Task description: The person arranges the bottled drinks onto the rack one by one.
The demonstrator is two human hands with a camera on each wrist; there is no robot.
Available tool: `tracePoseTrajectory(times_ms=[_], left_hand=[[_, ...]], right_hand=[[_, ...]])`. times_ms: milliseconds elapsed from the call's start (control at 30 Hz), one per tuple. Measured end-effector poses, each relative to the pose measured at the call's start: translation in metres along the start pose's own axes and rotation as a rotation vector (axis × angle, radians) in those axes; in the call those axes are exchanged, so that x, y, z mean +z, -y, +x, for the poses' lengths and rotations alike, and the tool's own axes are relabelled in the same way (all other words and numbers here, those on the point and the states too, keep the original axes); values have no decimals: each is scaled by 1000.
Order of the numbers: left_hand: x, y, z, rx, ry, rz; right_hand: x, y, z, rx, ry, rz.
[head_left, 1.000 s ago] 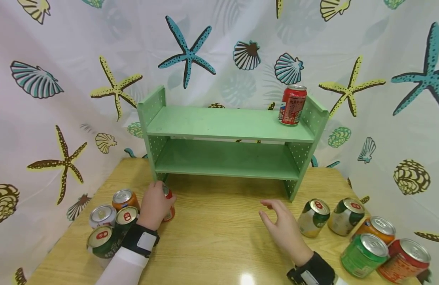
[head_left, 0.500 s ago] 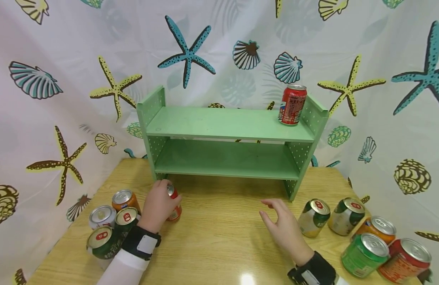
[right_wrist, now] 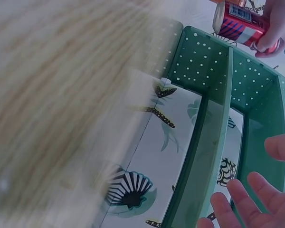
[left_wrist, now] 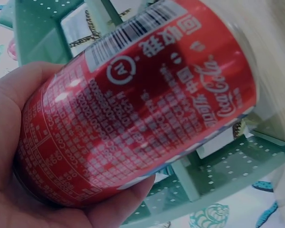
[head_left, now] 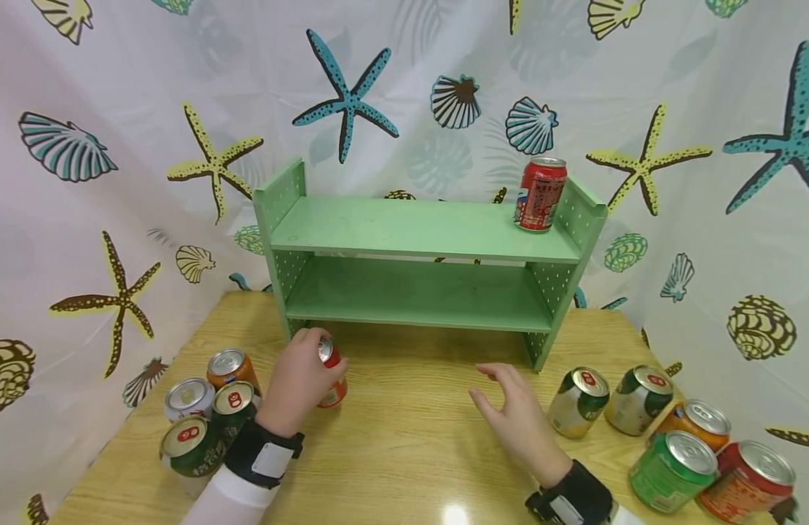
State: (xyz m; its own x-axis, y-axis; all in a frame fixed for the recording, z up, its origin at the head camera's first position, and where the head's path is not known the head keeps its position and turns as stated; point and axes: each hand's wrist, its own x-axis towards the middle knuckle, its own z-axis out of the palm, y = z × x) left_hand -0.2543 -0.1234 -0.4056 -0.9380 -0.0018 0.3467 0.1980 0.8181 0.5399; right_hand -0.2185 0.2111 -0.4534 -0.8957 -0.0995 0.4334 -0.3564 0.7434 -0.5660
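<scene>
My left hand (head_left: 301,380) grips a red Coca-Cola can (head_left: 334,394) in front of the shelf's left leg. In the left wrist view the can's (left_wrist: 147,99) barcode and white print face the camera, with fingers and thumb curled round its lower end. Over the table on the other side, my right hand (head_left: 519,423) holds nothing, thumb and fingers spread apart. The right wrist view shows its loosely bent fingers (right_wrist: 237,197) in front of the shelf. Another red can (head_left: 541,194) stands upright at the right end of the green shelf's (head_left: 398,222) top board.
Orange, white and dark green cans (head_left: 234,401) cluster on the table's left side. At the right stand two green-and-white cans (head_left: 578,405), an orange can (head_left: 700,423), a green can (head_left: 670,474) and a red can (head_left: 748,481). A patterned curtain (head_left: 404,95) hangs behind.
My left hand has moved a short way right with the Coca-Cola can, away from the left cluster. The right hand has barely shifted.
</scene>
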Motion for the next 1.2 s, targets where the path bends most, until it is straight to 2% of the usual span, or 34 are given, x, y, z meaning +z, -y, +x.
tracePoseTrajectory(times_ms=[300,800,1200], left_hand=[[-2,-19,-4,-7,39,-34],[19,-36,-8,67,50,-48],[22,-62,-13,133,98,-75]], right_hand=[[12,13,3,-17,27,52],[38,34,3,-49,85,135],[46,50,4,-30,145,218]])
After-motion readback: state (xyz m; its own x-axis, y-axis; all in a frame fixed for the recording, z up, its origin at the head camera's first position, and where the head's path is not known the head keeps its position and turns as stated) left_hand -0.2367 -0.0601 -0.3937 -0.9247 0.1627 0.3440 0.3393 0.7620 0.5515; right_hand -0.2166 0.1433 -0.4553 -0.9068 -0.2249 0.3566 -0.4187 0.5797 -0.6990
